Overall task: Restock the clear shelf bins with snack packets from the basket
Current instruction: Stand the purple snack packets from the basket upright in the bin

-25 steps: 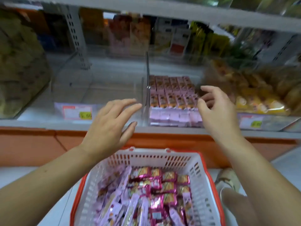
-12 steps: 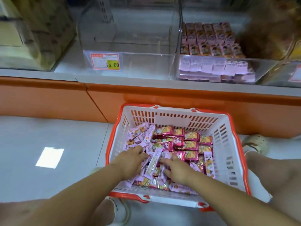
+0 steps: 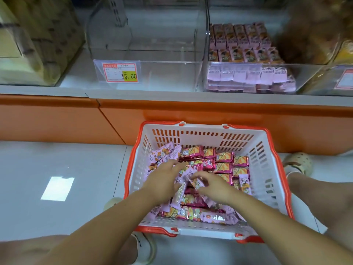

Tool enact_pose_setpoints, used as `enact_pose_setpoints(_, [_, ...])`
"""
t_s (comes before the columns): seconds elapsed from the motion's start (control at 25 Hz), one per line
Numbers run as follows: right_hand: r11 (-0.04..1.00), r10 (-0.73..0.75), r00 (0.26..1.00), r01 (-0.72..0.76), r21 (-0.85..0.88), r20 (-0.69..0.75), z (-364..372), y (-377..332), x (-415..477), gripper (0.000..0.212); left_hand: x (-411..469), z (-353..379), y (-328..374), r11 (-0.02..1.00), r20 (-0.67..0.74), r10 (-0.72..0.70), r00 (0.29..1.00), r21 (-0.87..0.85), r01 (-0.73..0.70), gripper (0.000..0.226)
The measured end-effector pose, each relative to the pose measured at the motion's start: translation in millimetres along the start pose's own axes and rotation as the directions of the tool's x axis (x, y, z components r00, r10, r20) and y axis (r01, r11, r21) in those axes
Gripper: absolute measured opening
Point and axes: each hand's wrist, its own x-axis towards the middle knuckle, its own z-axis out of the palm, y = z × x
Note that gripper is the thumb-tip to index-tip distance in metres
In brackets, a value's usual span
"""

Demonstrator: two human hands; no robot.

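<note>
Hands [image 3: 164,180] amid glossy foil pkts [image 3: 223,167]

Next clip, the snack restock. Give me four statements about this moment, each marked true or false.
1. The left hand and the right hand are both inside the white plastic basket with the orange rim. True.
2. The clear plastic shelf bin behind the orange-framed 15.60 price tag is packed with packets. False: it is empty.
3. The clear bin to its right holds pale pink snack packets. True.
4. The basket stands on the shelf. False: it sits on the grey floor below.
</note>
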Motion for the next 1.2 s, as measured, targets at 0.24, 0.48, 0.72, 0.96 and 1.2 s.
enact_pose_setpoints(0.24, [0.958,0.016,0.985,0.035,0.284,-0.173,-59,-18,-42,0.037,23,-20,37,0.979,0.161,0.105,0.981,-0.192,-0.073,0.065])
enact_pose_setpoints(0.48, [0.595,0.172,0.919,0.189,0.781,-0.354,-64,-17,-50,0.028,28,-21,59,0.788,0.23,-0.009,0.973,-0.598,0.148,0.067])
enact_pose_setpoints(0.72, [0.534,0.189,0.909,0.222,0.816,-0.371,-65,-10,-54,0.015,30,-19,65,0.717,0.252,0.036,0.967,-0.68,0.15,0.08])
enact_pose_setpoints(0.96, [0.572,0.185,0.904,0.22,0.79,-0.386,-65,-4,-50,0.041,33,-24,73,0.721,0.27,0.043,0.962,-0.675,0.157,0.082])
enact_pose_setpoints(1.2, [0.69,0.091,0.889,0.269,0.672,-0.449,-73,-27,-64,0.069,34,-51,90,0.689,0.08,0.065,0.995,-0.724,0.013,0.076])
